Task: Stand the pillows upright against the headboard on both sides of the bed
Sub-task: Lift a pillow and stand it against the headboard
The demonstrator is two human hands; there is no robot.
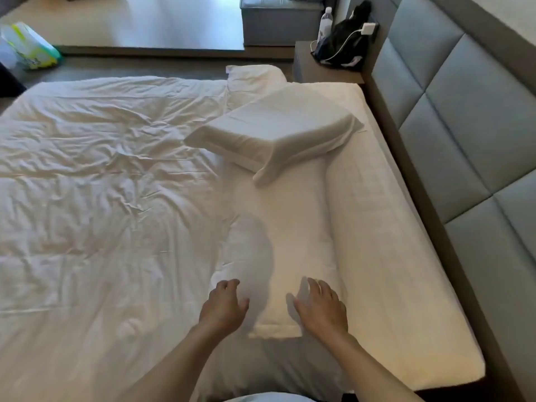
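Observation:
A long white pillow [290,236] lies flat on the bed, its near end between my hands. My left hand [223,307] hovers open at its left edge, fingers spread. My right hand [322,309] is open over its right corner; I cannot tell whether either hand touches it. A second, blocky white pillow [275,132] lies tilted across the far end of the long one. A third pillow [255,75] lies flat beyond it at the far side of the bed. The grey padded headboard [464,117] runs along the right; no pillow leans on it.
A crumpled white duvet [101,184] covers the left of the bed. Bare mattress [385,242] shows beside the headboard. A nightstand [324,69] at the far right holds a black bag, charger cable and water bottle [325,23]. A green-and-white package [29,46] lies on the floor.

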